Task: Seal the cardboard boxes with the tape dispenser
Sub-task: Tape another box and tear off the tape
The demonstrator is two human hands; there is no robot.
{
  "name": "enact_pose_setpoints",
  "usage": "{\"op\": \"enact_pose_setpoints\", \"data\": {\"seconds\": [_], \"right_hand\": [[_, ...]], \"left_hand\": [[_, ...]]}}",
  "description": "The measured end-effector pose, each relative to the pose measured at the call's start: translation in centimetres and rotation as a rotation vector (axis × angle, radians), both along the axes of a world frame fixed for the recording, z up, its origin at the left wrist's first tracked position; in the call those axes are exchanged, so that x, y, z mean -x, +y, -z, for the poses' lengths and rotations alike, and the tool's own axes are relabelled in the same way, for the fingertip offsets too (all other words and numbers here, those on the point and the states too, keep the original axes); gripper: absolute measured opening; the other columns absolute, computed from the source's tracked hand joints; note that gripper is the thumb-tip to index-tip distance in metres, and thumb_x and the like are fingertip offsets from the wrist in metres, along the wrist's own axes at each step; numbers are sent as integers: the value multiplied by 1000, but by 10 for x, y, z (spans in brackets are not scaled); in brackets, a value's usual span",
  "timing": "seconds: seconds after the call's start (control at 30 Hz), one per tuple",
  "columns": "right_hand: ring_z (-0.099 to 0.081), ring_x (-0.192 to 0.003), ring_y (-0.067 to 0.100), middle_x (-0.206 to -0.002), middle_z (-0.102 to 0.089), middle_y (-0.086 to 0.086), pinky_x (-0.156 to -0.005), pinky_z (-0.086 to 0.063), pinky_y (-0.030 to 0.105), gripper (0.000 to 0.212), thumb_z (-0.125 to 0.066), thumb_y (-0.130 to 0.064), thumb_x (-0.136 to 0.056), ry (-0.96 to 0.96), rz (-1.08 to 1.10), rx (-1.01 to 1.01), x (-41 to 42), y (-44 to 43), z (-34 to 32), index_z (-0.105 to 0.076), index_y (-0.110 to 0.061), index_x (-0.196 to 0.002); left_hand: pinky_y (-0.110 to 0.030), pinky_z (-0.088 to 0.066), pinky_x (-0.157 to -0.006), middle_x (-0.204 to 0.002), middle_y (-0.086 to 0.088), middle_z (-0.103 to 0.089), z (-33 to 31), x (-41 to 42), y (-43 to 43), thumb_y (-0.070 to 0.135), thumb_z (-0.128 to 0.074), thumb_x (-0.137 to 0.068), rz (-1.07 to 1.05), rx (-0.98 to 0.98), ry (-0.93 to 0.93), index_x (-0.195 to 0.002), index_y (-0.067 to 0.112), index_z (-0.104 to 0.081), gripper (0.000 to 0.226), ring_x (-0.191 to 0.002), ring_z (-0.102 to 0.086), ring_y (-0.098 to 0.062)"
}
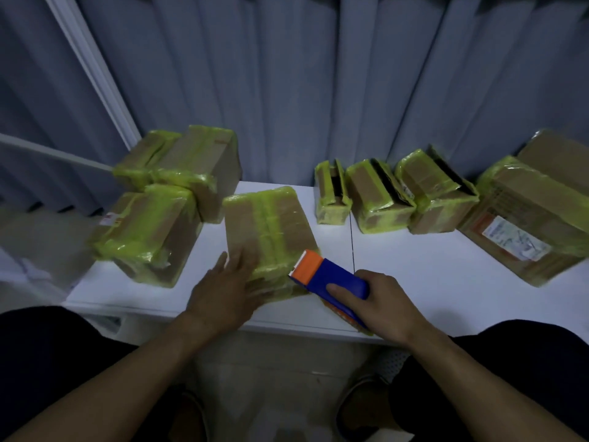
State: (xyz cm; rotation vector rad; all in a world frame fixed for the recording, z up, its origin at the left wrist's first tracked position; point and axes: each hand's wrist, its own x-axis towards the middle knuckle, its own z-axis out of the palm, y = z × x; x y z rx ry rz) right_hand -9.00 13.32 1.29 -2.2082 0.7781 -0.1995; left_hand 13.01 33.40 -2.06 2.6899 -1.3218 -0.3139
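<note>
Left hand (228, 287) lies spread flat on the centre box (271, 231), likely pinning it to the counter (430, 275); right hand (379, 301) grips tape dispenser (328, 277) at its near edge.

The person wore dark trousers (526, 362) over both thighs and dark shoes (360, 406) with paler edges. The forearms (134, 371) were bare, as were the left hand (223, 291) and right hand (382, 301).

Dim, bluish view with soft motion blur and wide-angle bending at the edges.
</note>
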Motion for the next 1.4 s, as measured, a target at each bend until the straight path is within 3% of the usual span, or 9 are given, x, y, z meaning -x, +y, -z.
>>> {"op": "enact_pose_setpoints", "data": {"seconds": [0.2,0.33,0.43,0.5,0.6,0.67,0.77,0.9,1.4], "right_hand": [[-62,-64,4,-71,-65,-5,-57,-47,16,42,-67,-63,-87,23,-119,16,-16,11,5,-62,-21,-84],[-62,-64,7,-73,-65,-5,-64,-49,27,49,-60,-72,-87,82,-148,44,-26,12,10,-61,-22,-85],[-60,-60,2,-72,-63,-7,-58,-42,18,46,-62,-70,-86,120,-153,32,-31,10,6,-60,-24,-85],[-60,-61,0,-72,-63,-8,-58,-41,15,40,-67,-66,-86,127,-175,14,-33,9,5,-59,-27,-84],[-62,-65,-1,-73,-64,-16,-60,-41,14,28,-67,-61,-89,87,-230,-38,-34,10,5,-56,-35,-88],[-59,-62,2,-74,-63,-22,-59,-40,15,25,-63,-60,-91,41,-261,-65,-35,13,5,-55,-36,-88],[-55,-59,5,-73,-62,-14,-61,-41,21,33,-61,-61,-91,-19,-276,-121,-37,14,6,-56,-29,-87],[-58,-62,7,-74,-63,-12,-63,-45,26,38,-63,-63,-89,-62,-308,-208,-38,15,4,-58,-25,-90],[-66,-79,29,-88,-67,3,-75,-54,52,54,-65,-67,-83,-136,-324,-336,-42,20,0,-62,-18,-104]], "left_hand": [[-35,-50,-86,-130,0,-62,1,-5,19,62,-53,-92,-95,-22,128,-150,35,-36,66,-107,-61,-23],[-39,-47,-98,-141,2,-56,1,-17,10,55,-50,-96,-107,18,289,-153,47,-21,65,-114,-59,-25],[-55,-18,-119,-154,5,-42,-3,-19,8,46,-45,-101,-147,-41,311,-152,53,-2,67,-140,-40,-28],[-49,-14,-120,-151,9,-46,-6,-12,8,44,-44,-102,-196,101,197,-153,47,-19,57,-143,-37,-21],[-25,-45,-96,-119,17,-70,-20,3,5,43,-55,-99,-309,535,469,-123,36,-68,29,-109,-63,0],[-24,-49,-86,-98,19,-75,-30,7,3,39,-58,-98,-367,636,713,-103,31,-78,22,-91,-67,4],[-31,-53,-82,-88,5,-77,-40,10,2,34,-57,-99,-385,687,849,-95,22,-80,26,-79,-68,-5],[-16,-47,-65,-81,1,-74,-52,16,0,32,-59,-98,-428,769,1025,-94,16,-79,26,-70,-64,-4],[-28,-42,-78,-80,3,-68,-62,16,6,28,-63,-95,-461,758,1243,-88,20,-76,16,-72,-58,-8]]}}
